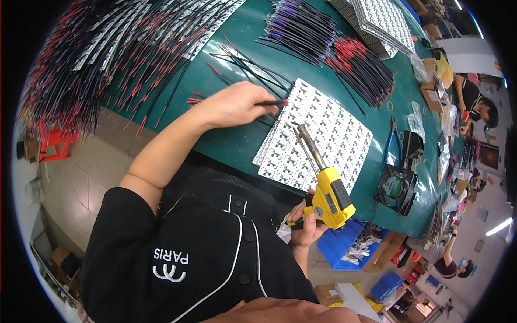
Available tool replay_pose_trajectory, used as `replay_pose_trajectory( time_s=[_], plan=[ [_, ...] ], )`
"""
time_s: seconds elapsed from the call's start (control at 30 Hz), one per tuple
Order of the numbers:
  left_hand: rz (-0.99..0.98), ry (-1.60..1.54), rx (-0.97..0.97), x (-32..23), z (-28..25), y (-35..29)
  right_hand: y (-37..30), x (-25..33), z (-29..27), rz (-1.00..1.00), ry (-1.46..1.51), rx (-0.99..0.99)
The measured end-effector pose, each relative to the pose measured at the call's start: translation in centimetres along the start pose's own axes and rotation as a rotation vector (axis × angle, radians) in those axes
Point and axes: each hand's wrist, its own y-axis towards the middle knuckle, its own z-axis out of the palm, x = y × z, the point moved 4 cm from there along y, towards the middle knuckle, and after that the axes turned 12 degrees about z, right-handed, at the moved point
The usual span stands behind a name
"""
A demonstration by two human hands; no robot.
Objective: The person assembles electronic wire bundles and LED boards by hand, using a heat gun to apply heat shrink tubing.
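Observation:
My left hand (231,105) is closed in a pinch on a black wire (277,102) at the left edge of a white circuit-board panel (328,121). The panel carries rows of small dark marks and lies on at least one more like it. Several wires with red ends stick out from that edge, partly hidden under my hand. My right hand (306,230) grips a yellow soldering gun (333,196) by its handle. The gun's long metal tip (311,145) points up over the panel, away from my left fingertips.
Bundles of black and red wires (366,75) lie beyond the panel on the green table (215,142). Wired boards (124,48) pile up at the left. Blue-handled pliers (393,142) and a small fan (397,185) are at the right. Other people (474,105) work farther right.

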Motion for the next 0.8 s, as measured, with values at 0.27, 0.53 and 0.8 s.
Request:
replay_pose_trajectory(
  time_s=[0.27, 0.53, 0.8],
  plan=[
    [-0.095, 0.177, -0.302, -4.8, -4.6, -1.1, -0.4, 0.3, -0.2, 0.022, 0.009, -0.034],
    [-0.178, -0.067, -0.023, -2.6, 1.9, -2.6, -1.2, -0.3, -0.7, -0.004, 0.023, -0.023],
    [-0.163, -0.108, -0.068, -1.8, 2.1, -2.6, -1.5, -0.6, -0.6, 0.025, 0.032, 0.012]
  ],
)
